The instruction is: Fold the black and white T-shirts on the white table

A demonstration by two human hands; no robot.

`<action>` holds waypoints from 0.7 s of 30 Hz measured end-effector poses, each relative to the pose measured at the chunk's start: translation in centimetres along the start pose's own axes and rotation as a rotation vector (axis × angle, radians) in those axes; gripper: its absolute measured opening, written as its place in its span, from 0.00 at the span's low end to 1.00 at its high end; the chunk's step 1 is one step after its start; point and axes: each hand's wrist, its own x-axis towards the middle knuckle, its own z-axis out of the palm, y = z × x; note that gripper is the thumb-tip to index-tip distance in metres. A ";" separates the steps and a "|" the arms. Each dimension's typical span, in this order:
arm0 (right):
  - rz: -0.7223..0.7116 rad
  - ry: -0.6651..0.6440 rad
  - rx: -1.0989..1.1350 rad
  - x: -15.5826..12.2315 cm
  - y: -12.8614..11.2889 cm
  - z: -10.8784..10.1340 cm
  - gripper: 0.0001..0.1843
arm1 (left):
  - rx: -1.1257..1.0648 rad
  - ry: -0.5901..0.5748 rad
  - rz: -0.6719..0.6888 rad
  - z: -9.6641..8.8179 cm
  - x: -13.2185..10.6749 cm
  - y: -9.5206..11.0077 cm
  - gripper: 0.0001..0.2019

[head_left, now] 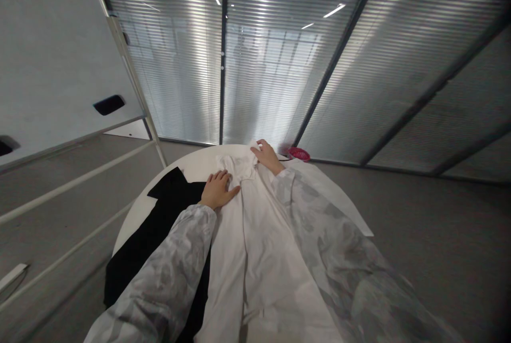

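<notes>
A long white garment (271,258), with a gathered top end and a lengthwise fold like a trouser leg, lies over a white round table (136,214) and runs down toward me. My left hand (219,189) rests on its upper left part, palm down and fingers stretched out. At the far top corner my right hand (266,156) has its fingers bent around a bit of the white cloth, pinching it. Left of the white garment and partly under my left sleeve lies a black garment (138,247).
A pink-red basket (298,154) stands at the table's far right edge. Beyond is a glass partition with blinds (263,66). On the left are a grey-white board (51,55) and a frame of pale metal bars (75,180).
</notes>
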 end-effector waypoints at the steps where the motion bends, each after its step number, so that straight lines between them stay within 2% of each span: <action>1: 0.034 -0.114 0.094 -0.2 -0.4 0.8 0.17 | -0.002 0.002 -0.002 -0.1 0.0 0.1 0.32; 3: 0.083 -0.311 0.205 -1.0 -0.9 1.8 0.21 | -0.012 0.005 -0.010 -0.2 0.0 0.2 0.31; 5: 0.068 -0.384 0.163 -2.0 -0.9 1.6 0.23 | -0.025 0.014 -0.021 -0.3 0.0 0.4 0.30; 9: -0.084 -0.349 -0.168 -6.3 -0.1 -1.4 0.15 | -0.065 0.034 -0.031 -0.3 0.1 0.4 0.27; 12: -0.176 -0.296 -0.467 -12.2 0.2 -3.8 0.11 | -0.123 0.047 -0.067 -0.3 0.4 0.2 0.25; 14: -0.189 -0.254 -0.577 -16.8 0.0 -4.9 0.14 | -0.180 0.074 -0.114 -0.2 0.9 0.2 0.23; 16: -0.166 -0.253 -0.605 -21.3 -0.4 -5.4 0.16 | -0.234 0.113 -0.197 0.0 1.7 0.3 0.22; 18: -0.136 -0.241 -0.611 -24.8 -0.7 -5.6 0.15 | -0.282 0.142 -0.327 0.3 3.0 0.4 0.20; 21: -0.085 -0.195 -0.614 -27.9 -0.6 -5.6 0.12 | -0.385 0.161 -0.527 0.9 5.3 0.3 0.14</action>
